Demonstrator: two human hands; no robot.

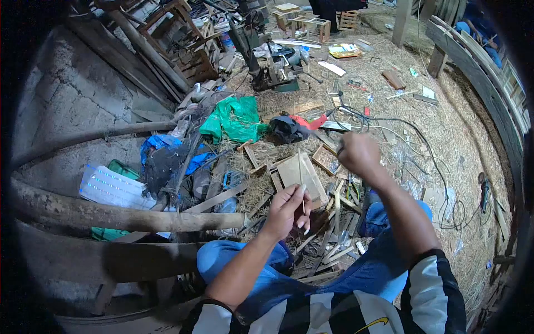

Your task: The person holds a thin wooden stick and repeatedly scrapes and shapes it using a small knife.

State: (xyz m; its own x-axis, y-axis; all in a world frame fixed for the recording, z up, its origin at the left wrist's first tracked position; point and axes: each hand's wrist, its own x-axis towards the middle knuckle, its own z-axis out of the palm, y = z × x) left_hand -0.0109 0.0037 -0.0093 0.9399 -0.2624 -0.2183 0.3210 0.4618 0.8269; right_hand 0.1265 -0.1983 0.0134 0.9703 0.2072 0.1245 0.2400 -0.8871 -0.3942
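Between the thumb and fingers of my left hand (287, 209) is a thin pale stick (300, 170), held upright in front of a light wooden box (289, 175). Up and to the right, my right hand (360, 156) is closed in a fist with its back to the camera. A dark, thin tool, partly blurred, points up and left from that fist. Just left of the fist lies a small open wooden tray (325, 160) on the floor. Wood offcuts (339, 222) are scattered between my knees.
A bamboo rail (111, 214) crosses at the left, near a green plastic bag (233, 119) and a printed sheet (114, 188). Black cable (423, 131) runs over the straw-covered floor. A machine stand (250, 55) is ahead. Another person (486, 39) is at the far right.
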